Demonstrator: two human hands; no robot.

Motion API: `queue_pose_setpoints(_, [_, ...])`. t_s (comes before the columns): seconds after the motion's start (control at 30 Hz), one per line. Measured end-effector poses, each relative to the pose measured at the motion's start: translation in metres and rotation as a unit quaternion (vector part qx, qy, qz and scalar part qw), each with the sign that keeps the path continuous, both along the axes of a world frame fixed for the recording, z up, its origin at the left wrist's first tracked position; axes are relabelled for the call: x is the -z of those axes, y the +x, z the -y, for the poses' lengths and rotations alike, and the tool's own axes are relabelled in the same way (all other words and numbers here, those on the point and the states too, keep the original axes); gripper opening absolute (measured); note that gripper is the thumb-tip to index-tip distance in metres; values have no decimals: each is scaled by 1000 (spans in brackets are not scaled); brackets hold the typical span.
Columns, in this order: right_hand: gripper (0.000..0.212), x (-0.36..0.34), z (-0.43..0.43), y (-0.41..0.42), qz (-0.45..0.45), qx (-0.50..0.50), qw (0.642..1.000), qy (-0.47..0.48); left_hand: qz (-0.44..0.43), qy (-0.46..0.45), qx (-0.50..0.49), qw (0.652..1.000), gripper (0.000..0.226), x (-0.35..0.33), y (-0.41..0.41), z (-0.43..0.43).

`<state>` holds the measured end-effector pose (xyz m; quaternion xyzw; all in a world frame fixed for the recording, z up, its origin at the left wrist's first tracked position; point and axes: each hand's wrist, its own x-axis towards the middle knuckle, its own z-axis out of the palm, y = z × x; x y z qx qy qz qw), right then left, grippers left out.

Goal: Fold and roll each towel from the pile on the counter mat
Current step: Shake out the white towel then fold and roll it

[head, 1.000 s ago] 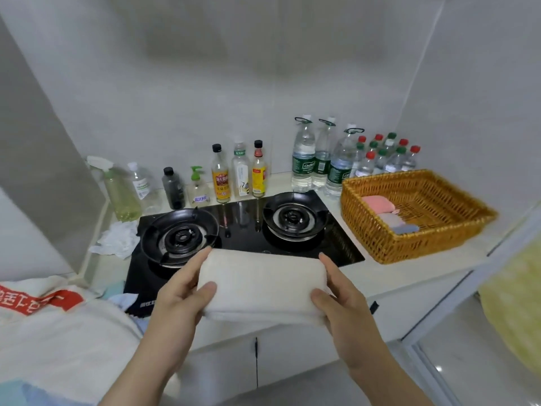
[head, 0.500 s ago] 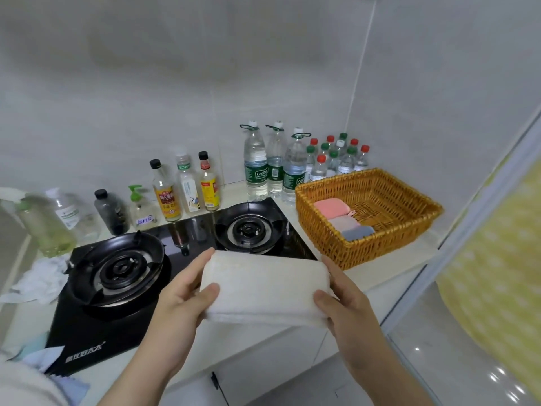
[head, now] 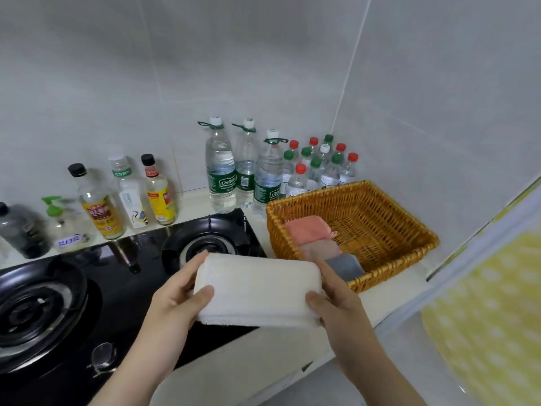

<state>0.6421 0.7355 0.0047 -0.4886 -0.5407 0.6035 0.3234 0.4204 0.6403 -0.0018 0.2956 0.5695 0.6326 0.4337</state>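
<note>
Before me lies a black glass gas hob (head: 131, 291) with two round burners (head: 35, 309). Behind it, along the white tiled wall (head: 263, 68), stand three labelled condiment bottles (head: 130, 197), a green-topped pump bottle (head: 60, 224), three tall clear water bottles with green labels (head: 221, 174) and a cluster of small red- and green-capped bottles (head: 319, 165). A rectangular orange wicker basket (head: 404, 227) sits on the pale counter (head: 389, 294) beside the hob. At my right, blurred, is perhaps a yellow dotted cloth (head: 491, 317).
</note>
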Motion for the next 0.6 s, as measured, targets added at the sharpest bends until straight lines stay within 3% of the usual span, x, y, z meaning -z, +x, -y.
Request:
queue_pose_setpoints(0.17, [51, 7, -50, 2, 24, 3, 1000, -6, 11, -12, 4, 1000, 54, 8, 0, -55])
queue_pose_setpoints(0.27, [59, 8, -75, 6, 34, 4, 999, -7, 12, -12, 15, 1000, 55, 10, 3, -79])
queue_pose_setpoints(0.37, [48, 11, -97, 16, 28, -17, 999, 0, 4, -10, 21, 1000, 55, 10, 10, -98])
queue_pose_setpoints(0.53, [56, 19, -134, 27, 29, -26, 999, -23, 17, -20, 28, 999, 86, 14, 23, -123])
queue_pose_setpoints(0.6, [57, 23, -150, 32, 45, -49, 998, -4, 26, -21, 1, 999, 75, 17, 30, -134])
